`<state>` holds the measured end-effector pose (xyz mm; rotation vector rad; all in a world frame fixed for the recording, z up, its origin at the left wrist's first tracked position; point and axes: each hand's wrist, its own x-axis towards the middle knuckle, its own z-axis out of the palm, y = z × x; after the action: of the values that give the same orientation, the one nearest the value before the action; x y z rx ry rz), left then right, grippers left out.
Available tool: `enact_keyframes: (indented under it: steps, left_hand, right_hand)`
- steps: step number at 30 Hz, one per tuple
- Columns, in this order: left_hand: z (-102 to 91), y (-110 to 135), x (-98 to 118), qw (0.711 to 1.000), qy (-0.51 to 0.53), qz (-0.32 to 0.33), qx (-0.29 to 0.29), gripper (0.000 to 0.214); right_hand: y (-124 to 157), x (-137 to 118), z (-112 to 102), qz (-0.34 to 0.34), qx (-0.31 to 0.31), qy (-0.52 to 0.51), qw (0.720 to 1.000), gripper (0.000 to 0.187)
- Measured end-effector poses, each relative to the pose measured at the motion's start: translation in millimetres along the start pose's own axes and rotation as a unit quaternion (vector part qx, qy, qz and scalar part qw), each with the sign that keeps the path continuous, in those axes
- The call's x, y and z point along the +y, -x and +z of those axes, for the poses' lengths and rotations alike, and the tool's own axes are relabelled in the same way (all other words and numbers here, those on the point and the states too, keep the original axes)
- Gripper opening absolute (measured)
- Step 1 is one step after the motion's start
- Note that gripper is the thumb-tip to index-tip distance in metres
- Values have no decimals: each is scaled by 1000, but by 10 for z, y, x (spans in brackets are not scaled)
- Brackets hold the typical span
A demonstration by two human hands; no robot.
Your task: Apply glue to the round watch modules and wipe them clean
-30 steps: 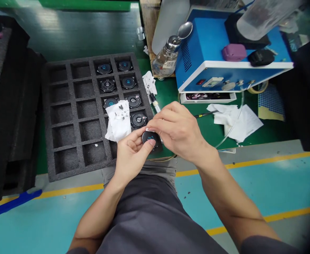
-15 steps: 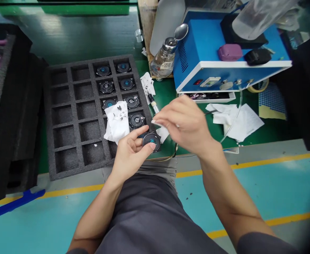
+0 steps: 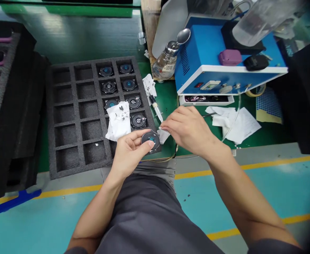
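Note:
My left hand (image 3: 128, 151) grips a round black smartwatch body (image 3: 152, 137) between thumb and fingers, its disc with a blue centre facing up. To its right, my right hand (image 3: 190, 130) is closed in a pinch. A bit of white shows at its fingertips, too small to name. Just below those fingertips lies a white wipe (image 3: 163, 136). Beside the left hand, a dark foam tray (image 3: 52, 155) holds several similar watch bodies (image 3: 138, 120) in its right-hand compartments. A white cloth (image 3: 118, 123) with dark specks lies over part of it.
A syringe-like tube (image 3: 156, 108) lies right of the tray. Behind stand a glass pump bottle (image 3: 165, 61) and a blue machine (image 3: 205, 46) with a thin hose. White papers (image 3: 243, 123) lie at right. Stacked black foam trays (image 3: 22, 88) stand at far left.
My right hand has lowered and turned, its fingertips now down by the white wipe. The left hand still holds the watch body, tilted slightly differently. The view has shifted a little.

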<state>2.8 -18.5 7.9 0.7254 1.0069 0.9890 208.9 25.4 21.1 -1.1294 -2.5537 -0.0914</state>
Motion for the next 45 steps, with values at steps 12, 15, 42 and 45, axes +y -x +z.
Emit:
enact_keyframes:
  steps: [12, 15, 42, 45]
  left_hand:
    - [-11, -30, -10, 999, -5, 3, -32, 35]
    - [-27, -26, -46, 999, -8, 42, -32, 32]
    - [50, 32, -128, 985, -64, 152, 43, 21]
    - [56, 41, -167, 980, -88, 170, 44, 20]
  right_hand:
    - [-203, -187, -147, 18, 31, -114, 993, 20]
    - [-177, -178, -140, 6, 5, -72, 997, 19]
    - [-33, -489, -177, 72, 91, -27, 993, 14]
    - [-29, -484, -189, 92, 83, -83, 989, 10]
